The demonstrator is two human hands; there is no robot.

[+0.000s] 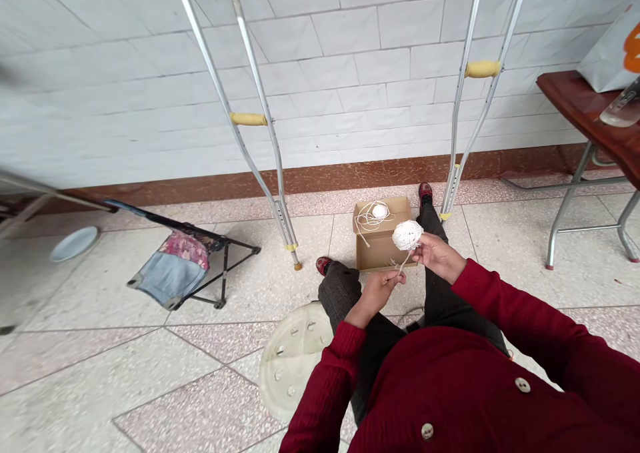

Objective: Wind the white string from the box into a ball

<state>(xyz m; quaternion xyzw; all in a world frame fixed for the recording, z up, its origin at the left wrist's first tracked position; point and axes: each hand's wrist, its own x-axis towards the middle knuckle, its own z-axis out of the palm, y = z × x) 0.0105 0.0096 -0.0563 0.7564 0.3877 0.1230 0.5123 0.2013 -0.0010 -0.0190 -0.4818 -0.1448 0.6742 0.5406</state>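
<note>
Nearest, my right hand (438, 257) clamped on a white string ball (407, 235), my left hand (375, 290) pinching its strand (403, 263), hands just apart, past my knees a cardboard box (385, 256), apparently holding a smaller ball (380, 211) and loose string (367, 221), beyond, an aluminium crutch (249, 119) by the tiled wall (350, 66)

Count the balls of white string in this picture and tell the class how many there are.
2. One ball sits in the person's right hand; the other ball lies in the open cardboard box on the floor. Others could be hidden there.
</note>
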